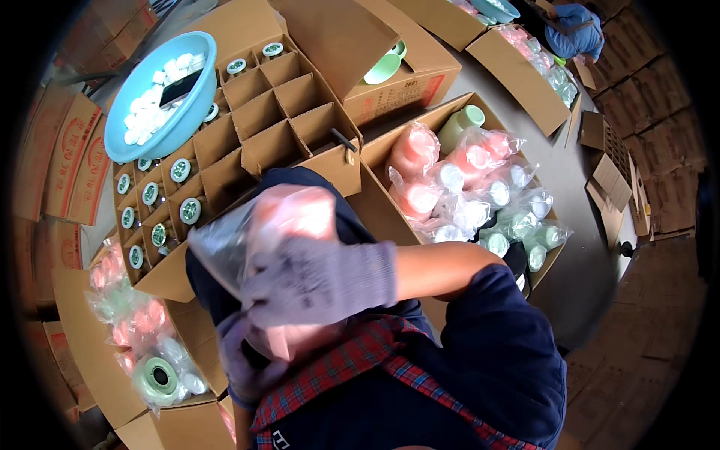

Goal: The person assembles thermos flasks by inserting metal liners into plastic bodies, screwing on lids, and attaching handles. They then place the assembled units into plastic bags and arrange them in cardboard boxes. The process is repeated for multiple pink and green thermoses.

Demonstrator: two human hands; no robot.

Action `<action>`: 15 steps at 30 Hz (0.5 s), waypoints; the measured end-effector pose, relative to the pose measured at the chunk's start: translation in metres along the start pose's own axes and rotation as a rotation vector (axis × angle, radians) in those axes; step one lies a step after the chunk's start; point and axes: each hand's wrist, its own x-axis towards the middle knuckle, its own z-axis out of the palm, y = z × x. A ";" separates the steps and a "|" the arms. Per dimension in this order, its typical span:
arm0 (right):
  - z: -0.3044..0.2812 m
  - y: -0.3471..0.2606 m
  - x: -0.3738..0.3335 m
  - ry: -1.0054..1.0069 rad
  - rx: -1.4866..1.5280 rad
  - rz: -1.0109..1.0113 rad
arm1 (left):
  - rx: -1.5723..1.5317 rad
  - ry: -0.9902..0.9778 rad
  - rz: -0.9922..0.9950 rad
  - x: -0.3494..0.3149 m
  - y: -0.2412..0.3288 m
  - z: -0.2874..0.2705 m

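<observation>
Stacked brown cartons (664,94) line the room from 1 to 4 o'clock, beyond a grey surface (581,304). At 10 to 11 o'clock stands a divided carton (330,171); at 2 o'clock, an open carton (386,219) full of pink, white and green bagged containers; at 8 o'clock, another bagged-goods carton (75,311). A light-blue basin (189,46) sits over the divided carton's far-left part.

Just off centre toward 8 o'clock, against the person's front, is a pink container (304,210) in a clear plastic bag. It is probably light and fairly stiff, the loose film slippery; its broad middle seems the surest hold. The gloved right hand (304,281) grasps it there. The gloved left hand (251,360) curls at its lower end, but blur hides whether the fingers close on it.

Smallest are the basin's white pieces (146,120).
</observation>
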 end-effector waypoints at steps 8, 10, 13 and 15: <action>-0.166 0.009 -0.215 0.898 -0.348 1.126 | -0.616 -0.180 0.704 0.127 0.046 -0.030; -0.193 0.005 -0.256 0.858 -0.844 1.206 | -1.082 -0.421 0.944 0.181 0.045 -0.033; -0.233 0.046 -0.263 0.407 -1.411 1.310 | -1.424 -0.408 0.927 0.204 0.045 -0.016; -0.249 0.085 -0.268 0.198 -1.512 1.356 | -1.453 -0.659 0.860 0.222 0.030 -0.017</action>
